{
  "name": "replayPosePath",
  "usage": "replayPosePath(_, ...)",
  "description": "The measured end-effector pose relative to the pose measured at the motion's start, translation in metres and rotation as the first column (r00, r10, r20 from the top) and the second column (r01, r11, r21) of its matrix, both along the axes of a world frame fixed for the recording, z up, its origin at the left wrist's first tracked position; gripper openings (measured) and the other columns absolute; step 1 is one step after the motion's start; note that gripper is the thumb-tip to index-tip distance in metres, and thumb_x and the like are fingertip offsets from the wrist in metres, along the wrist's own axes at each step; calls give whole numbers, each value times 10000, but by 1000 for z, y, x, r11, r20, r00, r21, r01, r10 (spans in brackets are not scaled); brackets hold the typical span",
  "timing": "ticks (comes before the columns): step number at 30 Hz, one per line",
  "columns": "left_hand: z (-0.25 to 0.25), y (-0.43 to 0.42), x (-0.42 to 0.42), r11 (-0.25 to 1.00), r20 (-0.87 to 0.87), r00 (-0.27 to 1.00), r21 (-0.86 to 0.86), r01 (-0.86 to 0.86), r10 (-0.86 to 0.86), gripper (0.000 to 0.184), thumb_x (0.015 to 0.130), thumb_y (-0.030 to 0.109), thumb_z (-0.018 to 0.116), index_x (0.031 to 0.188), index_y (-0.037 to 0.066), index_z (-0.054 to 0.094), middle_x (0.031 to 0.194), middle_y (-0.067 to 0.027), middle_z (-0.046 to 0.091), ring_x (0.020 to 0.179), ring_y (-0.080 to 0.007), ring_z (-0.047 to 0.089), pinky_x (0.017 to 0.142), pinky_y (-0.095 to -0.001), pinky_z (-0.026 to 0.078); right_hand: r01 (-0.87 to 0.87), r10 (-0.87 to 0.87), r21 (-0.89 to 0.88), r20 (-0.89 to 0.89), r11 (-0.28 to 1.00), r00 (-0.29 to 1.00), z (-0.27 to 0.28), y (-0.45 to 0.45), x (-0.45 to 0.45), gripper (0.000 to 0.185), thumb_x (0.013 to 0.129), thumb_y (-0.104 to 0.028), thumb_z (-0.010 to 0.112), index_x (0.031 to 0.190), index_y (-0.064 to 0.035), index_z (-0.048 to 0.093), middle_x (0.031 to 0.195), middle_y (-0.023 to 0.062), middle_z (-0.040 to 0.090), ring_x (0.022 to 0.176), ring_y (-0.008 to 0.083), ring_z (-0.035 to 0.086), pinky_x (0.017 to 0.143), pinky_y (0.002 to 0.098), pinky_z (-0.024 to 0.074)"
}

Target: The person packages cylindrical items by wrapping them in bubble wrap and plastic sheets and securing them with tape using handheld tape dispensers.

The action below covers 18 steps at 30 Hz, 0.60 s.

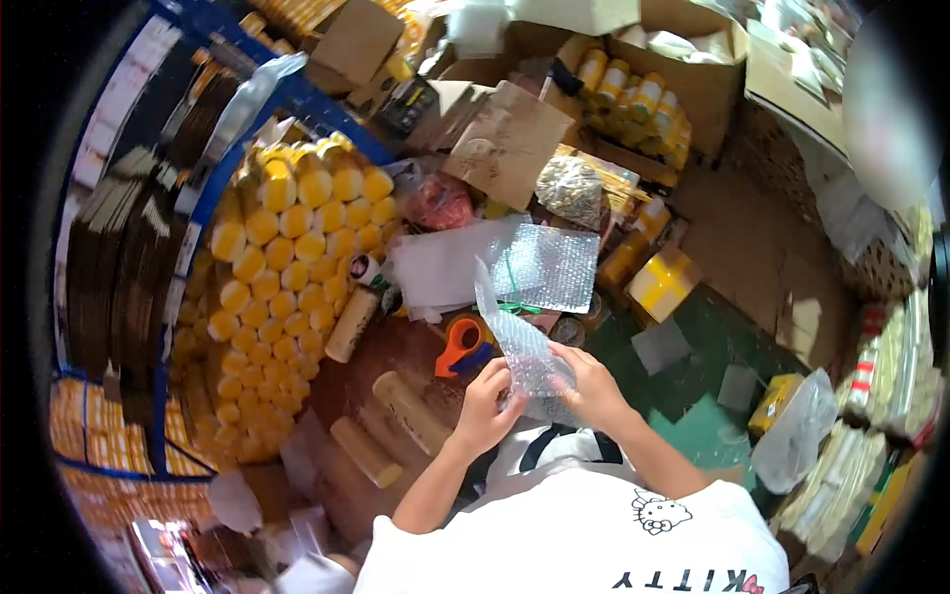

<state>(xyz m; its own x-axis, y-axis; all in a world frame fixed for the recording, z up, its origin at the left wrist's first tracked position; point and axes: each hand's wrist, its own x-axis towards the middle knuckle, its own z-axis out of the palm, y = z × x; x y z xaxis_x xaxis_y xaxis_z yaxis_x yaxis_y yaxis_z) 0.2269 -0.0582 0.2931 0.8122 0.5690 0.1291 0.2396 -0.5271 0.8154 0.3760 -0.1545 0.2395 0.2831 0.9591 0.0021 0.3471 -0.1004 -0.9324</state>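
A clear sheet of bubble wrap (pixel 524 346) hangs between my two hands in front of my body, its far end rising up and to the left. My left hand (pixel 487 408) grips its left edge with bent fingers. On the right side, my right hand (pixel 591 384) pinches the wrap with the fingers curled over it. Whether anything lies inside the wrap I cannot tell. Just beyond, more bubble wrap (pixel 564 265) lies flat beside a white sheet (pixel 445 265). An orange tape dispenser (pixel 462 344) rests left of the wrap, near my left hand.
Yellow-capped rolls (pixel 287 238) are stacked high at left. Cardboard tubes (pixel 411 411) lie on the floor nearby. A yellow-taped box (pixel 663 284) stands at right. Open cartons (pixel 717 84) are at the back, and a plastic bag (pixel 795 431) sits at the lower right.
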Motion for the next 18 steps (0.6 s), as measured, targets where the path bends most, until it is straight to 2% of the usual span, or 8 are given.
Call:
replayPosePath(4,-25,-8,-30,935,151,928,-162,-316,340,149,741,43,566,715,-26,437,948,-103,531,727,-172,513,651,-250,416,209,-220,70,233,975,947,-39,-2,4,330,678,15,544,1008,-6,562,992,176,574,917,323,559,790,333,439)
replayPosePath(5,-27,-16,-31,821,212,841,-427,-379,499,122,754,24,546,724,-18,435,917,-104,528,744,-161,512,672,-251,421,219,-213,-67,88,973,973,-36,-4,12,319,679,25,526,994,2,565,947,184,588,874,320,577,763,330,449)
replayPosePath(6,-40,-20,-40,810,214,824,-423,-406,525,122,754,24,546,724,-18,435,917,-104,528,744,-161,512,672,-251,421,207,-222,-209,-53,956,974,-28,-4,17,309,679,35,509,981,9,568,903,191,603,832,318,596,736,327,459)
replayPosePath(8,-68,-26,-56,703,-76,797,-427,-569,599,179,779,39,553,803,26,377,926,-66,503,859,-114,485,771,-233,390,318,-327,-84,-139,944,935,-21,-4,15,343,673,60,477,1004,12,556,844,207,610,780,317,611,705,326,464)
replayPosePath(10,-79,-40,-50,698,-125,686,126,-705,716,583,666,21,660,1133,55,313,1111,-134,405,1003,-230,465,863,-335,380,323,-323,91,-19,942,946,-11,-3,10,372,672,86,449,1023,9,549,916,204,599,848,313,599,742,331,457)
replayPosePath(12,-42,-46,-32,639,4,711,434,-634,703,724,619,45,695,1217,96,292,1169,-175,364,1060,-290,433,886,-358,365,283,-314,207,136,936,940,2,2,3,374,683,102,437,1026,1,548,993,203,576,919,311,575,781,334,448)
replayPosePath(15,-42,-43,-25,600,-2,845,705,-378,535,621,603,59,692,1152,108,406,1135,-150,428,1005,-289,472,850,-374,389,160,-197,207,172,965,965,-5,6,-10,352,697,71,495,1029,-31,552,1092,193,533,949,341,548,790,358,454)
replayPosePath(18,-43,-37,-23,769,-162,886,579,-272,435,419,623,59,664,1017,94,526,1001,-97,513,915,-271,517,773,-367,427,77,-101,148,161,986,982,1,7,-24,353,700,51,524,1040,-39,547,1143,180,507,882,318,583,724,333,486)
